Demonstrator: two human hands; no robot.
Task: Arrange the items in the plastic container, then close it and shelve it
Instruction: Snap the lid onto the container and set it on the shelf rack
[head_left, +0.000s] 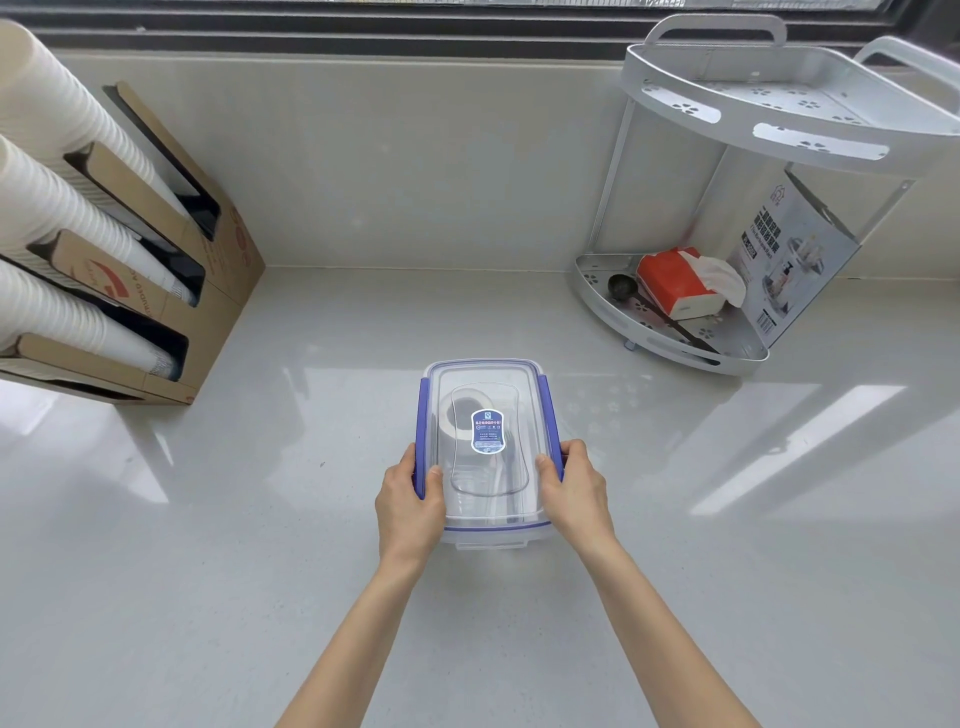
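A clear plastic container with blue side latches and a blue label on its lid stands on the pale counter. The lid lies on top of it. Through the lid I can dimly see a roll of white tape and some dark, slim items. My left hand grips the left blue latch near the front corner, thumb on the lid. My right hand grips the right latch in the same way. A white two-tier corner shelf stands at the back right.
The shelf's lower tier holds a red tissue pack, a dark spoon and a printed box; its upper tier looks empty. A cardboard rack with stacks of white paper cups stands at the left. A window ledge runs along the back.
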